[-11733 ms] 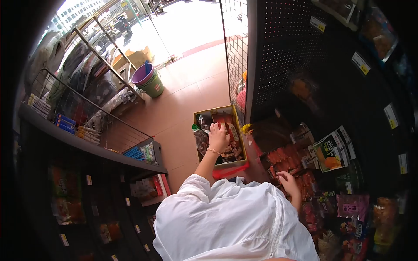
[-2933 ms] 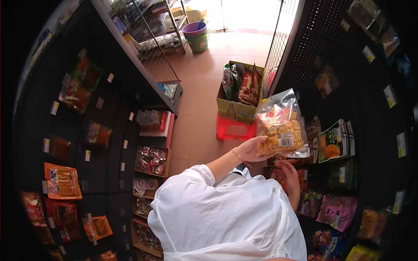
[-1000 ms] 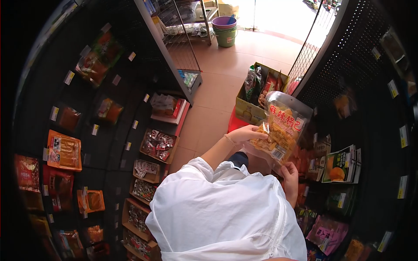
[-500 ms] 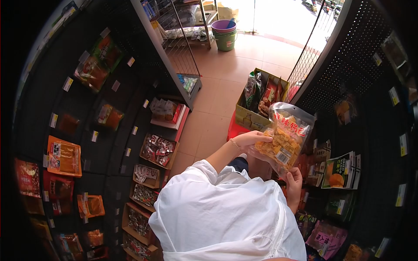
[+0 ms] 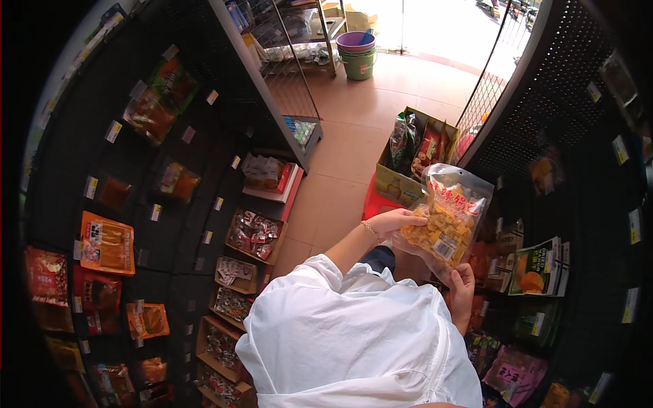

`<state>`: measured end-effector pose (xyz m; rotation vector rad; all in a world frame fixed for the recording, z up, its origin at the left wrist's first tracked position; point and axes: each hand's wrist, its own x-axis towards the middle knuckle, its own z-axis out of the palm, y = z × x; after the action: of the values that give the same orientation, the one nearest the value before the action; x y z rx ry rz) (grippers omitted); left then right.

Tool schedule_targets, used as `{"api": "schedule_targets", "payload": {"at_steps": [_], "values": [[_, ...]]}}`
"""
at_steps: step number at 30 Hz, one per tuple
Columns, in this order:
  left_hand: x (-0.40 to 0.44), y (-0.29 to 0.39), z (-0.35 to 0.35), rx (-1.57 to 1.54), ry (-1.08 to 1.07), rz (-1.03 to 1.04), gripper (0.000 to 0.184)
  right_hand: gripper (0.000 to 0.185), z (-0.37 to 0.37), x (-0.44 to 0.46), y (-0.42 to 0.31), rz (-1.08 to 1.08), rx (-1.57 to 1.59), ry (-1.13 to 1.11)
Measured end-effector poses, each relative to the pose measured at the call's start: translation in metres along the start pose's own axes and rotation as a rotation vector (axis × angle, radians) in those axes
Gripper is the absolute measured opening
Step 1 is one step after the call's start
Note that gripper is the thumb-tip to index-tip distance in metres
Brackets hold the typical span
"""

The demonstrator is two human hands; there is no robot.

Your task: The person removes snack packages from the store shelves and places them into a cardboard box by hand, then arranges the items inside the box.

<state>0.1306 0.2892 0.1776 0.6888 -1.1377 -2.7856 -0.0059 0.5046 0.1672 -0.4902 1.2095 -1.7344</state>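
Observation:
A clear plastic snack bag (image 5: 445,221) with red lettering, a barcode label and yellow-orange crisp pieces inside is held up in front of me, tilted. My left hand (image 5: 403,222) grips its left edge, the thumb lying across the front and the other fingers hidden behind. At the bag's bottom corner, my right hand (image 5: 462,287) pinches the plastic between thumb and fingers. Just beyond the bag stands a yellow-green carton (image 5: 396,185) with several upright snack packets (image 5: 427,151) in it.
Dark shelves (image 5: 170,238) with hanging orange and red packets run along the left. Open boxes of small sachets (image 5: 255,233) line their foot. On the right rack are dried mango packs (image 5: 534,268) and a pink packet (image 5: 515,372). Stacked buckets (image 5: 356,58) stand by the bright doorway.
The view has shifted slightly, so the shelves and carton appear a little further right. Both hands keep their hold on the bag, whose lean has changed slightly.

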Motion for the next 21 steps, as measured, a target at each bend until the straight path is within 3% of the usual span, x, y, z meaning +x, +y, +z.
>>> {"api": "schedule_targets", "payload": {"at_steps": [11,21], "values": [[0.008,-0.011,-0.002,0.193,-0.010,0.042,0.036,0.009,-0.003,-0.012,0.002,0.019,-0.028,0.084],[0.018,-0.018,0.010,0.161,-0.098,0.020,0.036,0.010,-0.022,-0.024,0.008,-0.002,0.009,0.120]]}}
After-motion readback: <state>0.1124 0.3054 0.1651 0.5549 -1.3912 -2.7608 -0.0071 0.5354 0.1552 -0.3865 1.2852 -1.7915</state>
